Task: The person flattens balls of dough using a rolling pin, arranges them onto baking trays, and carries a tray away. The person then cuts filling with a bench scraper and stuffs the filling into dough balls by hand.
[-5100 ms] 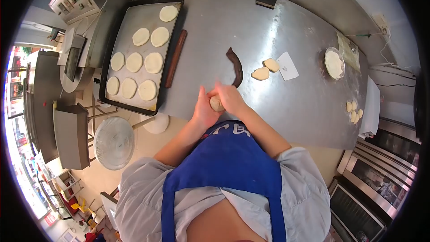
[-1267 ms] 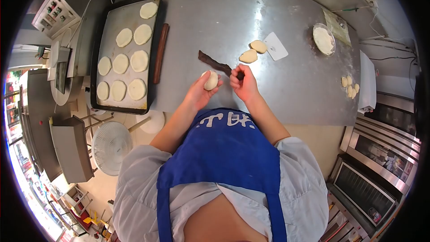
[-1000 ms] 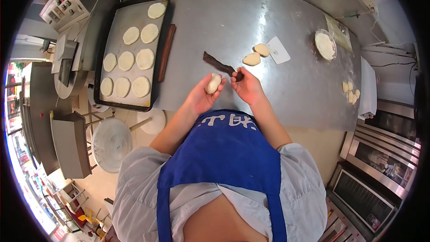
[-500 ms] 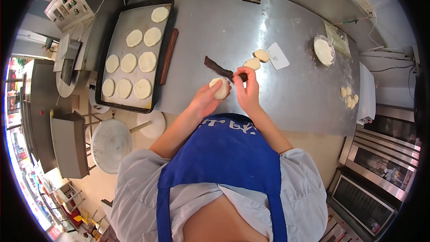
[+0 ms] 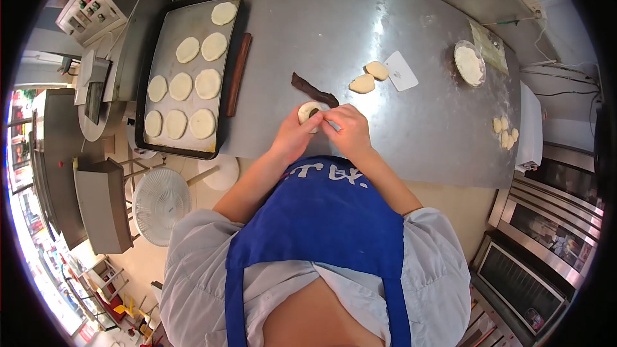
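A round of pale dough (image 5: 304,110) is cupped in my left hand (image 5: 292,137), with the thumb over its near edge. On the dough sits a small dark lump of filling (image 5: 313,113). My right hand (image 5: 348,131) pinches that lump, its fingertips against the dough. Just beyond both hands, a long dark strip of filling (image 5: 313,91) lies on the metal table (image 5: 289,32). Two flattened dough pieces, one nearer (image 5: 362,83) and one farther (image 5: 376,71), rest to the right of the strip.
At the left stands a black-rimmed baking tray (image 5: 222,106) holding several dough rounds, with a brown rolling pin (image 5: 239,76) alongside. A white scraper (image 5: 400,71), a bowl of flour (image 5: 470,65) and several small dough pieces (image 5: 504,132) are to the right.
My right hand has torn a dark lump from the end of the strip and brought it left onto the dough. The rest of the strip stays on the table.
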`<state>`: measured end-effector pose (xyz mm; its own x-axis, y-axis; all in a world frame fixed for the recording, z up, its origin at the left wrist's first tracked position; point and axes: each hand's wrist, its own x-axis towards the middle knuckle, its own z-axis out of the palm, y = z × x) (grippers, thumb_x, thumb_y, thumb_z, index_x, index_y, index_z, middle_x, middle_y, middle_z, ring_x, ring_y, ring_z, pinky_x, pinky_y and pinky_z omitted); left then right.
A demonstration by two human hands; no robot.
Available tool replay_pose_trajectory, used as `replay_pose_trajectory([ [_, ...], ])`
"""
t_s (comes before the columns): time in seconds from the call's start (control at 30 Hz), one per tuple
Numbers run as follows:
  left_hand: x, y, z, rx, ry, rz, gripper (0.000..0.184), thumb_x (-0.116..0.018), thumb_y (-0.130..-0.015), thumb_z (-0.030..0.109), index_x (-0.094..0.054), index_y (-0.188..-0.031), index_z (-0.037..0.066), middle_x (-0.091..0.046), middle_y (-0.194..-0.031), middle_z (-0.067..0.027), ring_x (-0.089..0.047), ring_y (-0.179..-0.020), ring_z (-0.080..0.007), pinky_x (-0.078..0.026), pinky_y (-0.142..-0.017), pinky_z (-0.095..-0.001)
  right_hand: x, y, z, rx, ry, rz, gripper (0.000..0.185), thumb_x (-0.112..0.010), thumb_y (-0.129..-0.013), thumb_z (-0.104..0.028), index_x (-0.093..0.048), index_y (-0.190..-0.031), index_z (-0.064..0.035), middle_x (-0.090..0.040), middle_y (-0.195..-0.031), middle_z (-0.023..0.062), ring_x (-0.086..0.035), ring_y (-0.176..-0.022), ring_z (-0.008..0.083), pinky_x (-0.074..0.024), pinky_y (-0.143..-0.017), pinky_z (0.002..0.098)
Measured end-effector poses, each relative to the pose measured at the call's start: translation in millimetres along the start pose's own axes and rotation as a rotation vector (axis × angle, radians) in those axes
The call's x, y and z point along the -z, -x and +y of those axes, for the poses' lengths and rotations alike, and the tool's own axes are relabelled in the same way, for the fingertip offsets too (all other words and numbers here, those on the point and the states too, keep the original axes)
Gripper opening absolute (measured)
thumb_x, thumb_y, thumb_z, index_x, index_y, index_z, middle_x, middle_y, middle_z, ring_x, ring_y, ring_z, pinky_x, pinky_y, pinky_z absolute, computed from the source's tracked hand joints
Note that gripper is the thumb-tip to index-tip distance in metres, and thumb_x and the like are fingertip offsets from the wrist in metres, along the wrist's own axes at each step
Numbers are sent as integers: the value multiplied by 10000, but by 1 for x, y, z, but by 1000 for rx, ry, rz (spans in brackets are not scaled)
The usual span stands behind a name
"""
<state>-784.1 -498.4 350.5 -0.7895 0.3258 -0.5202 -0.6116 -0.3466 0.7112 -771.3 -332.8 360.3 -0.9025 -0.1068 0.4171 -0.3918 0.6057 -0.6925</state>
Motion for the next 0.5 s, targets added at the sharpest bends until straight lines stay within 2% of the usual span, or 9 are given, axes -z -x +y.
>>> replay_pose_trajectory([
  [0.1, 16, -6, -13, 59, 110, -34, 348, -645, -966, 126, -529, -1280, 30, -599, -1198, -94, -616, -1080, -203, -531, -912, -355, -5, 2, 1, -300, -152, -189, 146, -765, -794, -120, -751, -920, -49, -729, -862, 82, -658, -755, 220, -529, -718, 327],
  [0.2, 34, -13, -23, 136, 222, -8, 314, -627, -967, 107, -539, -1256, 22, -610, -1171, -105, -639, -1056, -227, -540, -903, -357, -21, 0, 47, -964, -931, -336, 174, -719, -830, -153, -754, -952, -36, -728, -852, 120, -668, -727, 264, -526, -698, 358],
  [0.3, 44, -12, -15, 183, 272, 82, 302, -583, -965, 74, -541, -1256, 4, -615, -1173, -122, -645, -1079, -260, -549, -917, -366, -37, -7, 70, -720, -308, -18, 212, -726, -862, -197, -747, -968, -14, -724, -861, 140, -673, -764, 265, -531, -738, 348],
  [0.33, 40, -9, -9, 188, 251, 83, 308, -563, -965, 68, -535, -1264, -2, -612, -1182, -127, -647, -1080, -269, -552, -921, -370, -52, 6, 98, -412, -14, 0, 202, -717, -868, -211, -765, -992, -58, -717, -943, 115, -652, -867, 332, -515, -774, 415],
  [0.43, 32, 0, 9, 198, 229, 65, 328, -513, -967, 64, -518, -1285, -19, -599, -1216, -140, -643, -1103, -288, -546, -949, -388, -55, 13, 98, -60, 283, -129, 228, -694, -891, -239, -753, -1027, -66, -662, -1106, 128, -610, -993, 361, -495, -835, 441],
  [0.47, 33, -1, 11, 201, 251, 44, 335, -506, -969, 72, -513, -1290, -24, -590, -1233, -144, -632, -1123, -289, -535, -970, -398, -53, 10, 85, -86, 312, -90, 220, -647, -910, -203, -724, -1053, -55, -598, -1204, 151, -581, -1055, 357, -481, -881, 442],
  [0.5, 34, -3, 13, 202, 274, 25, 342, -498, -971, 80, -508, -1296, -28, -581, -1250, -148, -621, -1144, -291, -524, -991, -407, -48, -1, 64, -189, 63, -49, 211, -629, -911, -188, -722, -1039, -48, -597, -1198, 161, -582, -1053, 359, -477, -894, 445],
])
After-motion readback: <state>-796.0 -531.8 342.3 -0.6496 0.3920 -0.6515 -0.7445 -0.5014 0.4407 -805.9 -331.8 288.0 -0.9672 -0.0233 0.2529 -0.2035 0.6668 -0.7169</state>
